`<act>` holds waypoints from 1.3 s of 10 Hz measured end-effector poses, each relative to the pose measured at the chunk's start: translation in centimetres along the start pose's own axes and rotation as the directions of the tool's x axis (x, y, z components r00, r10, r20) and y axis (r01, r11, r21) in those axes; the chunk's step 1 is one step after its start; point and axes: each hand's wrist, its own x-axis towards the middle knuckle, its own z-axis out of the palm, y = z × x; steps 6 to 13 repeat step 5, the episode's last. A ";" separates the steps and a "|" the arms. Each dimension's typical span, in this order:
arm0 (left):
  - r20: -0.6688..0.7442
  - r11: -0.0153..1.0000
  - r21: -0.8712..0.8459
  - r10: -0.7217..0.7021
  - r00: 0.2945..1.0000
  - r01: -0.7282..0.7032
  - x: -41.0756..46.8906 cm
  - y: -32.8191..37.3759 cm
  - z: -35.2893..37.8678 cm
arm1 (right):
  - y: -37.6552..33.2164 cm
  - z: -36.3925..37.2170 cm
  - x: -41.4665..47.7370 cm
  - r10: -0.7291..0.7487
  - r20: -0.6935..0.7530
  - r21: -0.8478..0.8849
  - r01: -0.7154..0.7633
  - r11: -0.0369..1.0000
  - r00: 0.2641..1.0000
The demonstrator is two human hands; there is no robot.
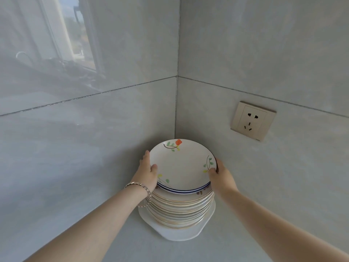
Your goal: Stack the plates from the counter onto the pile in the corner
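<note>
Both hands [149, 172] [220, 175] gripping plate [182, 165], atop pile [179, 208]

Glazed ceramic against polished tile

The top plate [182, 165] looked smooth, glossy ceramic; the wall tiles [75, 129] shone mirror-like, the surface [132, 246] looked matt, the bracelet [143, 193] metallic, the socket [253, 121] satin plastic.

One pile of plates [179, 208], one flowered plate [181, 165]. One left hand [149, 174], one right hand [221, 179]. One bracelet [149, 193], one socket [253, 121].
</note>
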 end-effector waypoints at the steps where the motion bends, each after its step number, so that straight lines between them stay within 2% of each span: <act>1: 0.005 0.999 0.030 -0.026 1.000 0.026 0.1 0.2 -0.2 | -0.2 0.0 -0.2 0.026 0.024 -0.045 -0.025 0.999 0.999; 2: -0.015 0.996 0.086 0.012 1.000 -0.011 -1.2 1.0 -1.0 | -0.8 -0.8 -1.2 0.081 0.046 -0.153 -0.073 0.986 0.996; 3: -0.099 0.974 0.223 0.072 0.993 -0.048 -4.0 2.8 -2.1 | -1.8 -2.5 -3.5 0.163 0.136 -0.328 -0.111 0.938 0.977; 4: -0.135 0.877 0.475 0.155 0.979 -0.073 -8.1 5.1 -3.2 | -2.9 -5.2 -8.0 0.327 0.399 -0.595 -0.029 0.803 0.857; 5: -0.016 0.811 0.574 0.152 0.988 -0.115 -12.6 6.9 -3.3 | -3.5 -8.0 -13.2 0.389 0.492 -0.760 0.166 0.628 0.779; 13: -0.016 0.811 0.574 0.152 0.988 -0.115 -12.6 6.9 -3.3 | -3.5 -8.0 -13.2 0.389 0.492 -0.760 0.166 0.628 0.779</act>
